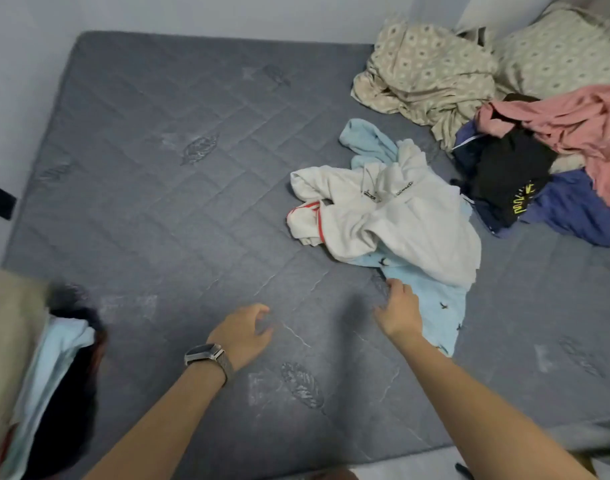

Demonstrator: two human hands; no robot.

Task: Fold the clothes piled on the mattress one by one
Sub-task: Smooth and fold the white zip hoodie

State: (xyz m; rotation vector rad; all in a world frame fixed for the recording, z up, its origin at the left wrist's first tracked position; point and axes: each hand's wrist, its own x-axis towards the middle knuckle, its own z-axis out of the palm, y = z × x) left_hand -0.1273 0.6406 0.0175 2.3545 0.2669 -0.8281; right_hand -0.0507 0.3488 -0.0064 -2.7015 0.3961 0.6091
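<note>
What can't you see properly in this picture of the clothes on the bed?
All in the head view:
- Light blue garment: mostly hidden under the white garment.
- Right hand: its fingertips are hidden at the blue cloth's edge, so the grip is unclear.
- Clothes stack at left: blurred and cut off by the picture's edge.
- Print on the black garment: crumpled, too small to read.

Pale bluish-white walls (26,64) along the left and top of frame. Small black object (0,201) fixed low on the left wall. Strip of light floor (400,469) at bottom edge. Even, soft lighting.
</note>
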